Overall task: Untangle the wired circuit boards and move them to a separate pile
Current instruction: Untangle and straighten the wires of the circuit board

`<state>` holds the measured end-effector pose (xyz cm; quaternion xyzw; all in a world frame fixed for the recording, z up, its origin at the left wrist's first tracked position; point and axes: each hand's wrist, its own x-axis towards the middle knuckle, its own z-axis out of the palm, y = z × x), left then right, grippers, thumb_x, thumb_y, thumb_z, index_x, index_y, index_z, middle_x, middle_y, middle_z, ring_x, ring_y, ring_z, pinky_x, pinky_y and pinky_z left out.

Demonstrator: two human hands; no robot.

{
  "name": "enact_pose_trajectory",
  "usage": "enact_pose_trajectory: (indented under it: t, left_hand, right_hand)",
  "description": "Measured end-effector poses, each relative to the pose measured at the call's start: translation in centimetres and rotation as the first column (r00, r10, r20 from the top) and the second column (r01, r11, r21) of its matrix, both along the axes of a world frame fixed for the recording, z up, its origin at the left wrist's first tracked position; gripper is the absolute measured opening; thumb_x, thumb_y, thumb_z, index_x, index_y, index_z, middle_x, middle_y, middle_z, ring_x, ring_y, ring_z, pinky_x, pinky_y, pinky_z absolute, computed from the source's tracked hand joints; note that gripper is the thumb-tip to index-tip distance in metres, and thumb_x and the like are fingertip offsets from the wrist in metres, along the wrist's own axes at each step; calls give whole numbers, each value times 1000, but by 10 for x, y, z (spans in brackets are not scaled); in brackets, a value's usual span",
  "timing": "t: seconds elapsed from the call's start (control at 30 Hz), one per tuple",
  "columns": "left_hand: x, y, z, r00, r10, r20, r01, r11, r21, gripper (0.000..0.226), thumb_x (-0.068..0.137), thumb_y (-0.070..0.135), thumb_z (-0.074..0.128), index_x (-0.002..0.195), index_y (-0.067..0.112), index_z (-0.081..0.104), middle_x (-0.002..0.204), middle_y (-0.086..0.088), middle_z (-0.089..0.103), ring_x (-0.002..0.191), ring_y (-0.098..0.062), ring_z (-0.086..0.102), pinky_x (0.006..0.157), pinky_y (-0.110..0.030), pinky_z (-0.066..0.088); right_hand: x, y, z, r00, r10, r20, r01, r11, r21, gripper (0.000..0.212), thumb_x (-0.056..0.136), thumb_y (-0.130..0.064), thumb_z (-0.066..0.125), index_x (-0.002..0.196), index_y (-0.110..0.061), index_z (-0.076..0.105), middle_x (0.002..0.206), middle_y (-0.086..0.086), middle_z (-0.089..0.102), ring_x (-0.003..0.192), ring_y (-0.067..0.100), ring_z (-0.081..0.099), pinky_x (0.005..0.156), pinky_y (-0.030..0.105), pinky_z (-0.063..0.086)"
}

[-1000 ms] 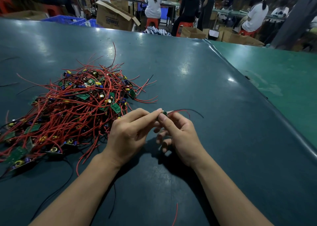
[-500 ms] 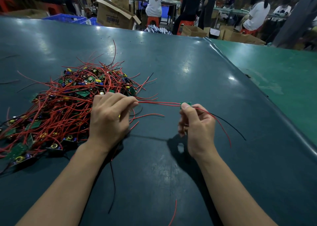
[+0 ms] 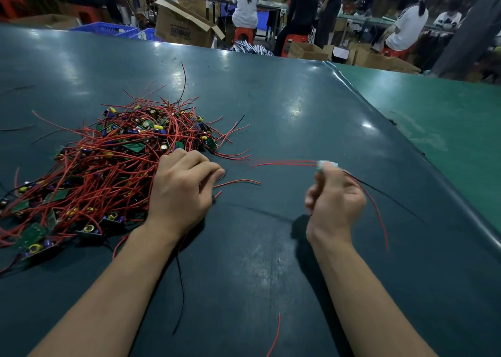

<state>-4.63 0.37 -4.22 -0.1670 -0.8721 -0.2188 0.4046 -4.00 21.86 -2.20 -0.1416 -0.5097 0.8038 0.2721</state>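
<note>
**A:** Head view, how far along are we?

**B:** Barely started I'd say. The right hand (image 3: 334, 202) pinches one small green circuit board (image 3: 326, 164), blurry, its thin red and black wires trailing off both sides. No separate pile visible yet.

**A:** And the rest?

**B:** The left hand (image 3: 180, 185) rests with loosely curled fingers on the tangled heap of boards (image 3: 108, 161) to its left, gripping nothing I can see. Springy red leads, yellow and purple capacitors, smooth glossy teal table (image 3: 271, 107).

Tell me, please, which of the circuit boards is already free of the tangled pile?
The small green board pinched in the right hand, its red wires trailing clear of the pile; every other board lies in the pile by the left hand.
</note>
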Motion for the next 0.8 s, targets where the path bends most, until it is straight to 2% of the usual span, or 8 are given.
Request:
enact_pose_trajectory:
  t: [0.13,0.3,0.4,0.47,0.53,0.63,0.73,0.8]
  left_hand:
    - [2,-1,-2,990,74,122,-70,997,-38,17,86,24,65,81,12,76,78,-3,64,80,-31,56,75,-43,40]
    - [11,1,4,987,139,84,-139,990,-4,14,87,22,67,87,11,75,87,-6,63,84,-33,54,77,-46,43]
    - [17,3,9,971,231,52,-232,973,1,16,86,16,70,99,8,73,99,-12,61,90,-36,54,77,-47,44]
    - [20,6,13,949,308,71,-312,949,50,26,85,11,69,110,6,69,110,-18,57,96,-38,53,83,-49,45]
    - [22,7,16,915,388,107,-396,916,68,36,83,5,67,120,6,63,120,-22,51,101,-40,50,91,-47,44]
    - [23,4,17,865,471,172,-489,869,77,45,81,0,65,125,6,57,125,-25,46,105,-41,46,95,-43,37]
    - [25,-1,18,874,430,229,-468,870,153,34,84,4,67,118,3,60,113,-22,54,105,-40,50,94,-42,38]
    - [27,-3,19,897,411,167,-436,884,166,24,85,9,70,109,6,67,104,-16,64,100,-37,53,87,-41,43]
  right_hand:
    - [-2,14,1,981,-172,93,188,961,-202,29,94,-21,57,68,-15,48,51,-4,47,34,10,37,36,16,24]
    - [3,13,-3,970,-136,202,187,947,-260,20,99,-26,56,81,-16,52,77,2,66,41,9,56,38,15,36]
    - [4,20,0,963,-157,219,226,913,-339,14,99,-23,56,90,-13,55,93,4,69,50,9,66,42,16,43]
    - [5,23,3,966,-121,229,209,886,-415,13,100,-21,55,100,-7,56,100,7,67,52,11,69,43,14,45]
    - [6,22,3,968,-47,245,150,894,-423,12,101,-19,52,94,-9,54,94,6,65,49,9,67,41,13,44]
    - [5,18,1,966,0,258,80,951,-298,12,97,-16,52,87,-14,55,72,-1,68,43,9,61,38,13,38]
    - [5,14,-1,970,13,243,45,972,-233,16,96,-15,52,81,-14,57,54,-5,64,36,9,49,37,13,31]
    - [4,11,-2,967,28,254,26,978,-206,17,95,-14,53,79,-13,58,54,-3,60,34,8,43,36,13,28]
